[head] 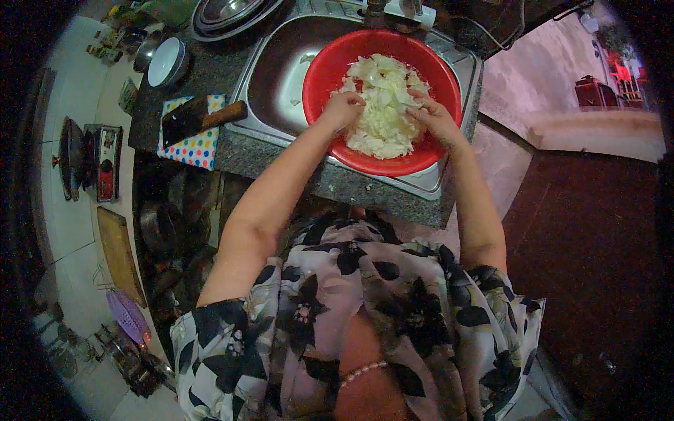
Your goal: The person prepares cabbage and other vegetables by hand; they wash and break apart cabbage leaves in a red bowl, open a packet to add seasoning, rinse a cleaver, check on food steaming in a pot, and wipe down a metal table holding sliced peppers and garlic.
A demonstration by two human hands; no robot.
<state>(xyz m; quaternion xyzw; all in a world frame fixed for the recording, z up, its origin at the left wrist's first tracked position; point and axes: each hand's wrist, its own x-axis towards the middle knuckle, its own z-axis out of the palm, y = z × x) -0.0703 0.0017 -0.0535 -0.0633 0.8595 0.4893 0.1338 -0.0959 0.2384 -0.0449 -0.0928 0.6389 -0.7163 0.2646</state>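
Observation:
A red plastic basin rests over the right part of a steel sink and holds a heap of pale shredded leaves, which look like cabbage. My left hand is at the left side of the heap, its fingers curled against the shreds; whether they grip any is hidden. Across from it, my right hand has thumb and fingers around a pale leaf piece at the heap's right side. Larger leaf pieces lie toward the far side of the basin.
The steel sink is set in a speckled stone counter. Left of it, a cleaver lies on a dotted cloth. White bowls and stacked metal basins stand behind. A gas stove is at far left.

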